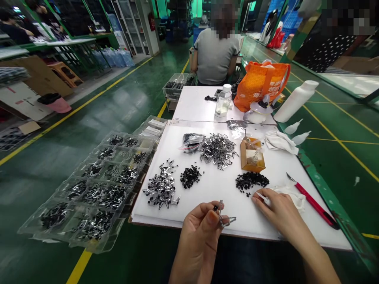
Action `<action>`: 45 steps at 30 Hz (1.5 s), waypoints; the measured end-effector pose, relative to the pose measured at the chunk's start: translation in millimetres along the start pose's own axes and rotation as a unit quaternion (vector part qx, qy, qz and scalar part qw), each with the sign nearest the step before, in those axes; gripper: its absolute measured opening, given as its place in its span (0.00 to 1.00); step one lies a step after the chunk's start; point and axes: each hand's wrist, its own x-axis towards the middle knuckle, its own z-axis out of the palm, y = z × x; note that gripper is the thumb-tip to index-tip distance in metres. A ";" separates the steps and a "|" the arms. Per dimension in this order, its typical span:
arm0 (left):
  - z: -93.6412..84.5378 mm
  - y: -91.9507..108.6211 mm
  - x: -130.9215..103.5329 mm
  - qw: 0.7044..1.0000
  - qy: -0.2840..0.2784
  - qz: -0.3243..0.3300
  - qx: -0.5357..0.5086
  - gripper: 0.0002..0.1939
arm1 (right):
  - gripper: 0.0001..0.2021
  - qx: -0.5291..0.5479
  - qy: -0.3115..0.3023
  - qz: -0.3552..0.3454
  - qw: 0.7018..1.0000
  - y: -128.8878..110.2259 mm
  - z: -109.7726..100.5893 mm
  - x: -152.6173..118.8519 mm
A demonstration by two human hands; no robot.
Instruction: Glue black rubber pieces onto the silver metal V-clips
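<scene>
My left hand (199, 230) is closed in a pinch on a small bent metal clip (226, 221) with a black piece at its upper end, held above the table's front edge. Farther right, my right hand (280, 205) is closed around a white thin-tipped tube (261, 196), mostly covered by the fingers. Its tip points toward a pile of small black caps (251, 181). Another heap of black caps (190, 176) lies left of centre. Bent metal clips (219, 150) are piled behind it, and clips with black ends (162, 189) lie at the left.
A red-handled knife (315, 205) lies at the right, blade exposed. Behind the caps stands a small amber box (252, 161). A bottle (223, 103), orange bag (257, 88) and white flask (296, 101) stand farther back. Compartment trays (117, 205) flank the table's left side. A person sits ahead.
</scene>
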 end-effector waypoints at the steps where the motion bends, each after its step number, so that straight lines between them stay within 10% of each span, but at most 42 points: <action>1: 0.7 0.5 -1.2 1.000 -0.003 -0.002 -0.008 0.20 | 0.19 0.005 0.005 0.002 1.000 -0.3 -0.3 -0.5; 14: -0.3 -0.3 -0.4 0.998 -0.016 0.024 0.055 0.22 | 0.23 0.193 0.159 0.115 0.961 -35.0 -10.9 -19.4; 21: -8.0 -4.6 3.0 0.985 -0.011 0.092 0.147 0.23 | 0.17 0.648 0.028 0.215 0.730 -81.7 -2.1 -49.3; 24: -4.8 -6.3 -1.1 0.970 0.027 0.164 0.177 0.25 | 0.17 0.690 -0.035 0.212 0.691 -96.5 -7.9 -55.8; 45: 3.7 -13.8 -12.1 0.935 0.008 0.224 0.276 0.13 | 0.16 0.653 0.035 0.170 0.737 -112.1 -7.8 -52.7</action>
